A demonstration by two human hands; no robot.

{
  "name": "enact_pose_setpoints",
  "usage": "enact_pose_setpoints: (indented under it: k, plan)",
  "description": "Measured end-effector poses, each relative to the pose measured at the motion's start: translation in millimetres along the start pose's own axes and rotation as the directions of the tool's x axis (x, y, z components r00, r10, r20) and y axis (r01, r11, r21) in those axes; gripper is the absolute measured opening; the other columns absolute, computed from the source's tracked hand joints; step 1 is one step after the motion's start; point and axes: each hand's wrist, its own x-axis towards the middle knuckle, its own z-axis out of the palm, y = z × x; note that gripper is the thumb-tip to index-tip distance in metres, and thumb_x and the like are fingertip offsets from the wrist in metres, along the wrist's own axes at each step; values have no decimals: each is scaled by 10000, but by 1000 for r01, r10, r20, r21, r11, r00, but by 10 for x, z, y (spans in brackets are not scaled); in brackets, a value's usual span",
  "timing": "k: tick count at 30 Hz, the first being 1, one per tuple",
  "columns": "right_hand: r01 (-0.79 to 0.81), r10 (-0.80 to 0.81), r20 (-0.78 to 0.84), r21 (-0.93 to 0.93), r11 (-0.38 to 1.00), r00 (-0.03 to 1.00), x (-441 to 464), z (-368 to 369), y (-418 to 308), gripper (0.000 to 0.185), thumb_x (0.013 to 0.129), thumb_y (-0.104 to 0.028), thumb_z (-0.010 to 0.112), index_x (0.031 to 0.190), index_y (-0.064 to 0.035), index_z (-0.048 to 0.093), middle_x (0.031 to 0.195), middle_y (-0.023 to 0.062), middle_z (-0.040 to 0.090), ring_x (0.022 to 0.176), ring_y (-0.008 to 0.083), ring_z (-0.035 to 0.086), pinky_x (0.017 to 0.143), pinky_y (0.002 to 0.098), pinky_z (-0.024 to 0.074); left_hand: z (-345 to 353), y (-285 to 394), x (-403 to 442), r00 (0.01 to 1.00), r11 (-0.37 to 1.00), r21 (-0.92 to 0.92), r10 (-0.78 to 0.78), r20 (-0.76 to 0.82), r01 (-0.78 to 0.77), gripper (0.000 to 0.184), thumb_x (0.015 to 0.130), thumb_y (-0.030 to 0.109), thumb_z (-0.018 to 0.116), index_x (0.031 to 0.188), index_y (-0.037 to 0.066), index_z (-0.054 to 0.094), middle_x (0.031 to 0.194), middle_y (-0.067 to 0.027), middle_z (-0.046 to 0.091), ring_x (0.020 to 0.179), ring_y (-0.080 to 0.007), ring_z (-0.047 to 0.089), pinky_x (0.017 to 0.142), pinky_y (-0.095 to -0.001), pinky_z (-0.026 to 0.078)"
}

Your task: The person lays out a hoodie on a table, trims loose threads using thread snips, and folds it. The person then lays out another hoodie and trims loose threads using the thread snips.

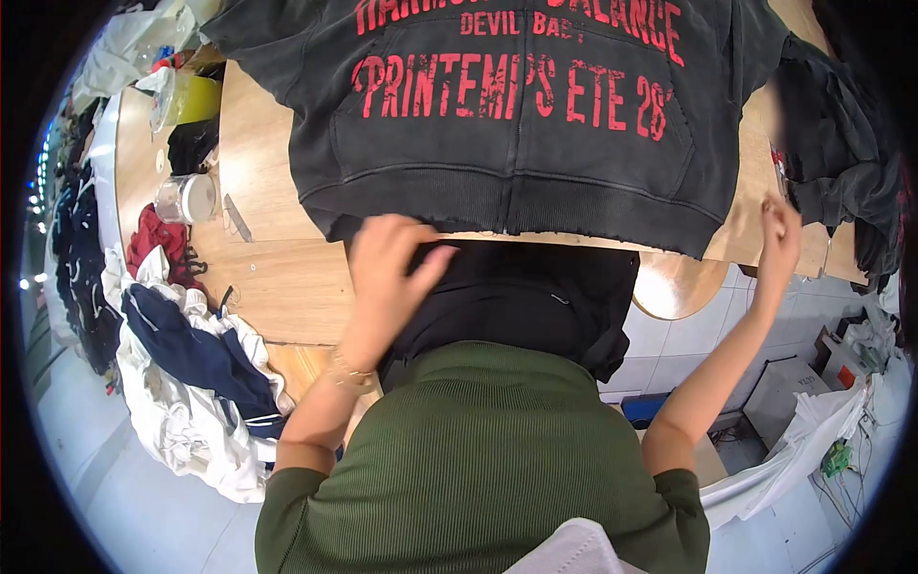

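A dark grey zip hoodie [435,158] with red printed lettering lies spread over the wooden table, its ribbed hem along the front edge. My left hand [387,273] is over the left part of that hem, thumb apart from the bent fingers, with nothing visible between them. Whether its fingertips touch the cloth I cannot tell. Off to the right of the hoodie, my right hand [782,230] is at the table's edge with its fingers curled closed. What it holds, if anything, is hidden. A small red-and-dark object [778,165] lies just beyond it.
Dark garments [846,153] are heaped on the right. At left are a clear jar [186,199], a yellow-green container [191,100], a flat grey strip [237,218], and white and navy clothes [196,354]. A round stool [679,285] is under the table's front edge.
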Motion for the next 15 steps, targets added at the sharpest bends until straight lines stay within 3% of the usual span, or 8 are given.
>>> enact_pose_setpoints:
  k: [2,5,7,9,11,12,13,15]
  plan:
    - [104,-176,-196,-331,938,965,467,90,526,358,897,-287,609,1176,-63,632,1187,119,577,1110,291,527,965,357,402,376,79,-33,999,999,-14,37,-28,-37,324,681,189,800,902,53,606,851,-65,557,801,-257,560,678,-358,453]
    - [-2,-150,-300,-450,893,942,887,285,764,446,877,-391,607,1209,-94,626,1259,128,539,1169,331,480,984,431,382,706,112,-46,996,998,68,18,-86,-13,254,717,157,772,882,57,606,844,-48,535,764,-231,558,642,-329,450]
    - [-268,-3,-426,-573,775,905,954,449,614,486,866,-446,592,1235,-132,620,1274,129,523,1203,359,441,996,504,350,770,142,-102,995,1000,-11,2,-101,-3,211,735,134,758,861,56,609,838,-43,544,719,-221,557,603,-314,443]
    - [-245,-37,-428,-585,773,903,1004,504,680,451,881,-448,566,1223,-159,625,1261,116,526,1215,362,417,975,542,349,753,167,-149,993,996,-86,-18,-117,8,169,752,110,745,840,55,611,832,-37,553,673,-211,556,563,-299,436]
    - [-267,-26,-397,-663,699,917,1017,527,675,419,875,-445,584,1169,-152,641,1232,110,539,1188,350,440,965,521,363,629,171,-207,994,916,-388,-97,40,105,126,776,72,728,801,41,608,789,-43,571,595,-162,560,510,-269,419]
    - [-263,-28,-394,-662,702,919,1024,532,709,419,875,-445,584,1169,-152,641,1232,110,539,1188,350,440,965,521,363,511,188,-240,927,828,-440,-236,291,348,80,817,53,698,820,18,626,738,-48,621,568,-105,570,511,-239,430]
    - [-255,-27,-393,-646,719,919,1039,525,742,395,871,-436,595,1133,-145,647,1224,106,545,1183,349,448,951,525,372,450,161,-245,928,829,-438,-239,286,349,80,817,53,698,820,18,626,738,-48,621,568,-105,570,511,-239,430]
    - [-245,-27,-391,-629,738,920,1080,523,768,373,867,-427,606,1098,-138,653,1215,103,550,1179,348,455,937,530,381,368,112,-262,650,565,-396,-365,667,724,37,878,46,635,867,16,654,723,-39,663,575,-53,564,515,-202,440]
